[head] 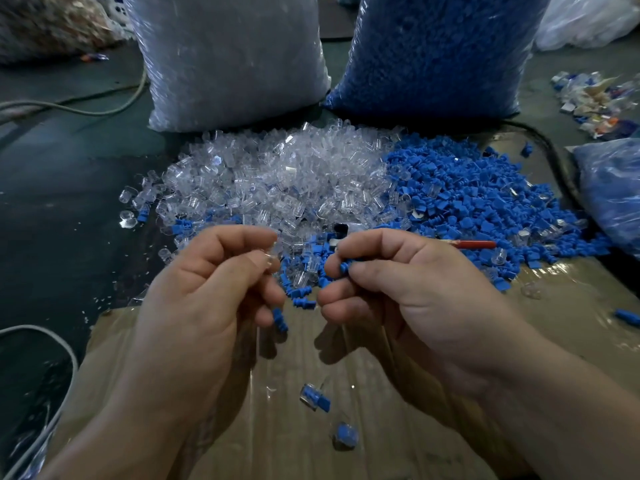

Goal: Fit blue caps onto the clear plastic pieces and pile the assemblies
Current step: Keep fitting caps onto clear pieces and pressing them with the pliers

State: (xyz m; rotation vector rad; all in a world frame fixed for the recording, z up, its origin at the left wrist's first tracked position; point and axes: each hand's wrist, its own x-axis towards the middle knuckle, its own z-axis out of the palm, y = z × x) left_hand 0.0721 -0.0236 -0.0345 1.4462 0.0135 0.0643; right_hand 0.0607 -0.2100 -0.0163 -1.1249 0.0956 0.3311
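My left hand [207,289] pinches a clear plastic piece [269,258] between thumb and forefinger. A blue cap [280,320] pokes out below its lower fingers. My right hand [398,282] grips a blue cap [344,266] with curled fingers, a short gap from the left hand. Behind the hands lie a heap of clear pieces [273,181] and, to its right, a heap of blue caps [478,199]. Two finished assemblies [315,398] [344,434] lie on the cardboard [571,323] below the hands.
A big bag of clear pieces [228,57] and a big bag of blue caps [436,53] stand behind the heaps. A red-handled tool [474,244] lies on the blue heap. Another bag [609,188] sits at the right. Cables [69,109] run across the dark floor at left.
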